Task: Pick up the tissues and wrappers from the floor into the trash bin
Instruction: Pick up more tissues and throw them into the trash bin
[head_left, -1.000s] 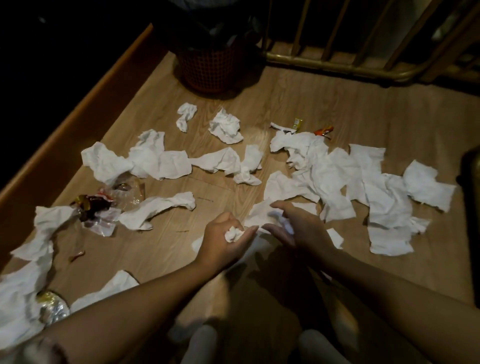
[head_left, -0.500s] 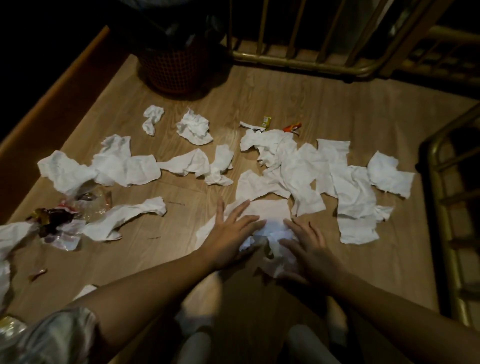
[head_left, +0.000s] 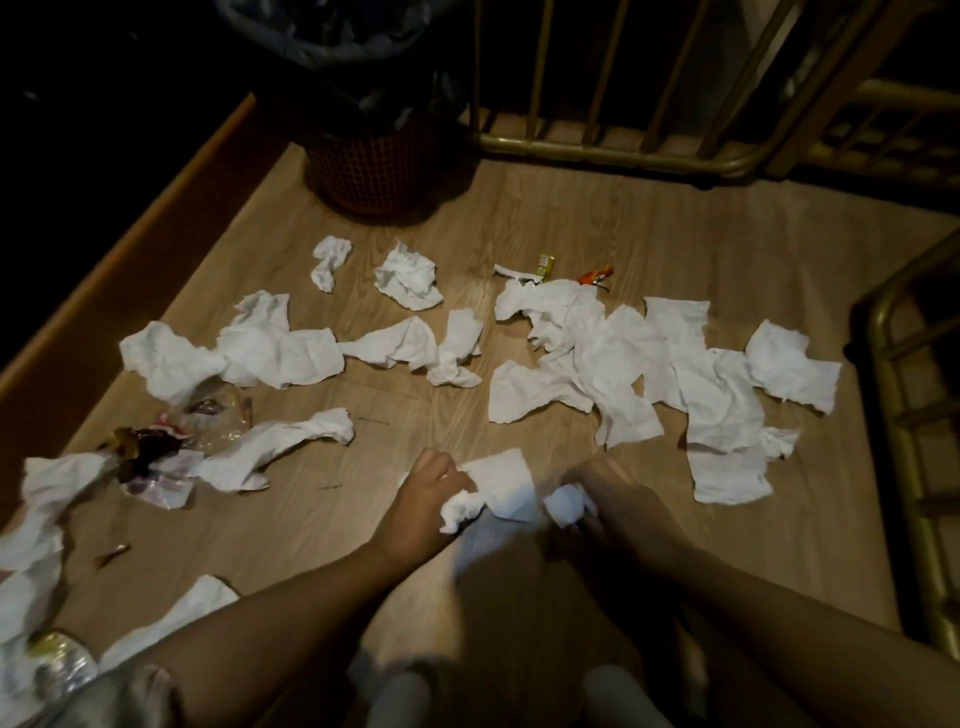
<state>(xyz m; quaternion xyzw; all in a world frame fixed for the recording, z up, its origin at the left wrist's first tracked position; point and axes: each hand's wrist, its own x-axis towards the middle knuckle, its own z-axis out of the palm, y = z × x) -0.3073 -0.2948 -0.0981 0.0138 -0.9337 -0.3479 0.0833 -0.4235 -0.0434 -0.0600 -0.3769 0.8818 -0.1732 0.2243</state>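
Tissues still cover most of the wooden floor, so by my reckoning the job has barely begun. The largest spread, overlapping sheets, lies at about 2 o'clock from my hands. A smaller chain of crumpled sheets runs across at 10 o'clock, and more trail down the edge at 8 o'clock. The trash bin, lined with a dark bag, stands well apart at 12 o'clock; I cannot see what is inside it. Wrappers sit in a heap at 9 o'clock, with two small ones near the far edge of the big spread. My left hand has its fingers curled round a bunched tissue. My right hand is curled round a small wad. Nearly everything else remains to gather.
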